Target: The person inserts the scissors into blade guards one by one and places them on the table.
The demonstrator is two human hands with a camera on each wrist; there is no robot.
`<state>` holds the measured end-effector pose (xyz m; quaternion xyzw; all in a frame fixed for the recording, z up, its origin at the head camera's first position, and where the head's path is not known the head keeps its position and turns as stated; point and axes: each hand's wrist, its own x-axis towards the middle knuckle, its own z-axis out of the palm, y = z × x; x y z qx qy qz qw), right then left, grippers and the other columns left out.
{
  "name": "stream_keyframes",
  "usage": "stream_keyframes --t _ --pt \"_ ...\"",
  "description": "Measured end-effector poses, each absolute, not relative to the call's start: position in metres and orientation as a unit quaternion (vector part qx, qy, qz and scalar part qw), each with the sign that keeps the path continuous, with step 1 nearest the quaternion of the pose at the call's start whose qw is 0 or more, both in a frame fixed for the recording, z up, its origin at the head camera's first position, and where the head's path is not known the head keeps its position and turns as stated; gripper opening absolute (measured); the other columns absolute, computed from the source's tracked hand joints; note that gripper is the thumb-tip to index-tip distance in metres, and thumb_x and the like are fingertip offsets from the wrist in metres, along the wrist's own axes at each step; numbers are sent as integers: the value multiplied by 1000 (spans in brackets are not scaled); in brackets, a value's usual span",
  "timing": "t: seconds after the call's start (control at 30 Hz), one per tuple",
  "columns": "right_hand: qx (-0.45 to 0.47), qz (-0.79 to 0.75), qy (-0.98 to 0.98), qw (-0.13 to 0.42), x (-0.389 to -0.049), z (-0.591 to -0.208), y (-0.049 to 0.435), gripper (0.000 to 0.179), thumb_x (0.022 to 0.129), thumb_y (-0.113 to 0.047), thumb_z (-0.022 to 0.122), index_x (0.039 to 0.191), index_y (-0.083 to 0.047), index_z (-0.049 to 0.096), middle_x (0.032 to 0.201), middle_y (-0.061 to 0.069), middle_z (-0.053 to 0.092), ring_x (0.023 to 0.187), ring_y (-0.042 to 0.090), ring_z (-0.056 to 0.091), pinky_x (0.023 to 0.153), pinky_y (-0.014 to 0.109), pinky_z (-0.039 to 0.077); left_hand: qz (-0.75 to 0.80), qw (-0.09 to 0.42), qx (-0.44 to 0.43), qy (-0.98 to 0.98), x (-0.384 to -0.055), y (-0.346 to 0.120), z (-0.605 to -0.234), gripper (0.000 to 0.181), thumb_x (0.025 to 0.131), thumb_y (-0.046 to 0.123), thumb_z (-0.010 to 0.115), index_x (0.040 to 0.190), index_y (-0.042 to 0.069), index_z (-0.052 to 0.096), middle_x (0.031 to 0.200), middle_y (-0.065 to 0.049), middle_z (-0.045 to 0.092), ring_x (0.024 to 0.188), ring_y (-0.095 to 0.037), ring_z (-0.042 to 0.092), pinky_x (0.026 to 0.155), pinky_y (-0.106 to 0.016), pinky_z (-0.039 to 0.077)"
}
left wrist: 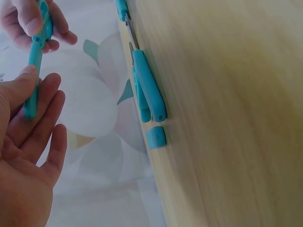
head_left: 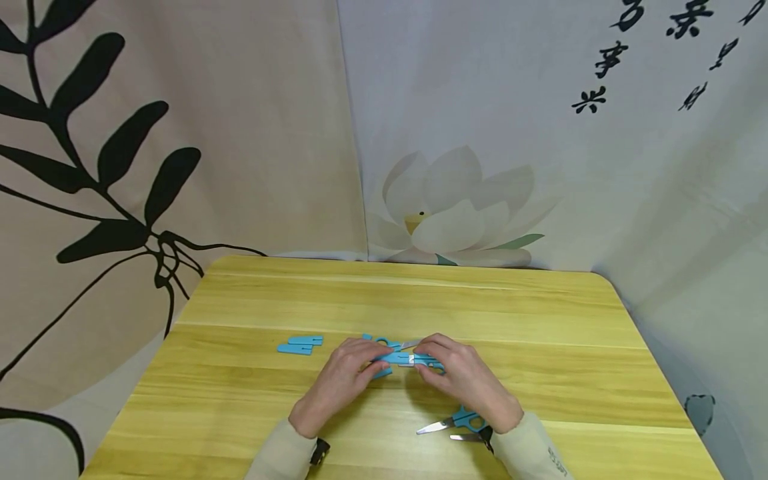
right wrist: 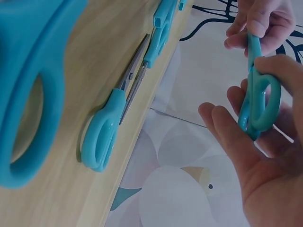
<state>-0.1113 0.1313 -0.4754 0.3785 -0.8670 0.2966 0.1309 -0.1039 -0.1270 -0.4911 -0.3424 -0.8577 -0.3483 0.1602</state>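
The left hand (head_left: 344, 372) pinches a blue cover (head_left: 393, 358); the right hand (head_left: 461, 371) grips blue-handled scissors (right wrist: 257, 101), their end meeting the cover above the table (head_left: 540, 333); other scissors (head_left: 465, 418) lie by the right sleeve (head_left: 531, 447); loose covers (head_left: 294, 349) lie farther left.

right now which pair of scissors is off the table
The pair whose blue sheath the left hand pinches and whose handles the right hand holds; the other scissors lie on the tabletop.
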Motion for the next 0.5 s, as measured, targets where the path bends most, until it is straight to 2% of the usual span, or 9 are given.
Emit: stream_keyframes --t 0.23,0.5 --pt "376 298 -868 127 -111 -476 131 22 88 -12 84 107 -8 73 111 0 71 91 13 70 75 28 61 -349 158 -347 -856 -104 -127 -491 24 91 13 80 114 6 78 109 -1 78 103 -20 72 94 -43 57" --pt "374 293 -872 124 -111 -476 130 21 89 -14 83 107 -9 74 112 0 71 92 13 71 76 29 61 -351 159 -348 -854 -104 -126 -492 26 89 8 82 114 5 78 109 -1 78 101 -19 72 93 -43 57"
